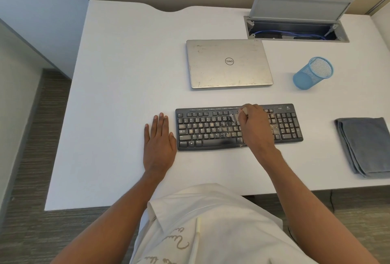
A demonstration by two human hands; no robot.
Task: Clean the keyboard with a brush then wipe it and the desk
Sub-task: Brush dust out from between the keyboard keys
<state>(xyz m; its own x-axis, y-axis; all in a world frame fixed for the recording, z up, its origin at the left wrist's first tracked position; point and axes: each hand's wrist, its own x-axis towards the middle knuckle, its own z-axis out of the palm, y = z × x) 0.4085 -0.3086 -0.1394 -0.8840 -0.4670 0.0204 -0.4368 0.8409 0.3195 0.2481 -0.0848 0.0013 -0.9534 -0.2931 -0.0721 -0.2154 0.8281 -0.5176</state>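
Observation:
A black keyboard [211, 130] lies on the white desk [118, 86], with pale dusty crumbs on its middle and right keys. My right hand [256, 125] is over the keyboard's middle and grips a small pale brush [235, 117], whose bristles touch the upper key rows. My left hand [159, 143] rests flat on the desk, fingers straight, its edge against the keyboard's left end. A folded grey cloth [366, 146] lies at the desk's right edge.
A closed silver laptop [229, 64] sits behind the keyboard. A blue mesh pen cup [313, 72] stands to its right. An open cable hatch [295, 29] with a raised lid is at the back right. The desk's front edge is near my body.

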